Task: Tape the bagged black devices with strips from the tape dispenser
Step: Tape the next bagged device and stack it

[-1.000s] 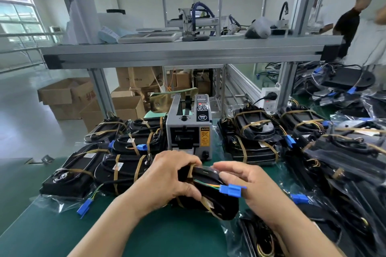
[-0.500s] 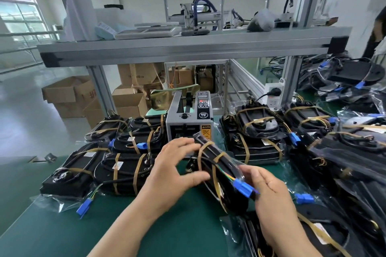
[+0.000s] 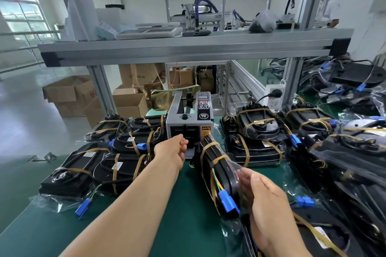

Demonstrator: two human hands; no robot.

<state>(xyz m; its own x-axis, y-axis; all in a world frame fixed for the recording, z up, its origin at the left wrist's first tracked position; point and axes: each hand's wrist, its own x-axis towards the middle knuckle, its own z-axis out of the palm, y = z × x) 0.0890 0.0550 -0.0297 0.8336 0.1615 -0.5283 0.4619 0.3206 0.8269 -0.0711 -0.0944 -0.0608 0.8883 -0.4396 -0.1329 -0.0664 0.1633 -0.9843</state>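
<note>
While the green bench top (image 3: pixel 188 215) spreads under everything and an aluminium shelf (image 3: pixel 188 48) spans across above it, piles of taped black devices lie on both sides: a left pile (image 3: pixel 117 169) and a right pile (image 3: pixel 259 131), each piece in clear plastic with tan tape bands. Between the piles stands the grey tape dispenser (image 3: pixel 189 123), its outlet facing the person. Just in front of it, and slightly to its right, one bagged device (image 3: pixel 217 167) stands on its long edge on the bench – its far end near the dispenser, its near end toward the person, two tape bands around it. The left arm is stretched out straight, the left hand (image 3: pixel 172 149) at the dispenser's outlet with fingers curled inward; whether they pinch a strip cannot be told. The right hand (image 3: pixel 269 204) grips the device's near end through the bag, thumb on top. A blue connector (image 3: pixel 228 202) on coloured wires lies against that end.
</note>
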